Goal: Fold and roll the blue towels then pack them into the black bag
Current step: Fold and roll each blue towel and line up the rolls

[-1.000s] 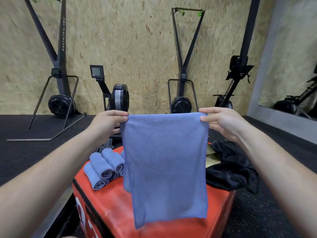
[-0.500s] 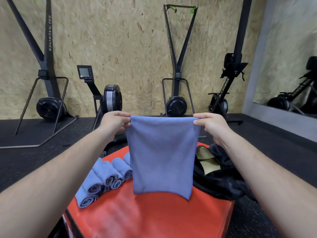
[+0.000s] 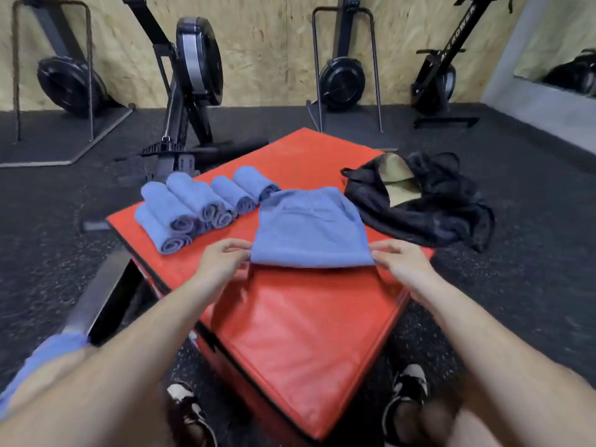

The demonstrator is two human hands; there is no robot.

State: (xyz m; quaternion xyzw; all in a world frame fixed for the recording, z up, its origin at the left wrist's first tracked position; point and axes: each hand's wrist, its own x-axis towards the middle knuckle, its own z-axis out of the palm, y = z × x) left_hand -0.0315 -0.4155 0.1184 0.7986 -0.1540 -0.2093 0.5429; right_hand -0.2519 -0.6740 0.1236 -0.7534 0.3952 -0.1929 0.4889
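A blue towel [image 3: 308,230] lies folded on the red padded box [image 3: 290,317]. Just left of it, rolled blue towels [image 3: 200,204] are piled; the crumpled black bag [image 3: 429,214] lies open on its right.

Red padded box [image 3: 290,333] on black speckled floor [image 3: 48,253], one corner toward the camera. Behind it is a rowing machine [image 3: 196,59]. A left fan-wheel trainer [image 3: 67,85] and a middle fan-wheel trainer [image 3: 342,82] stand by the chipboard wall [image 3: 274,43]. Right machine [image 3: 435,88] (lettering reads "ROWER", partly cut off). Mirror [image 3: 564,37] far right. Black-and-white shoe [image 3: 409,391] near bottom edge.
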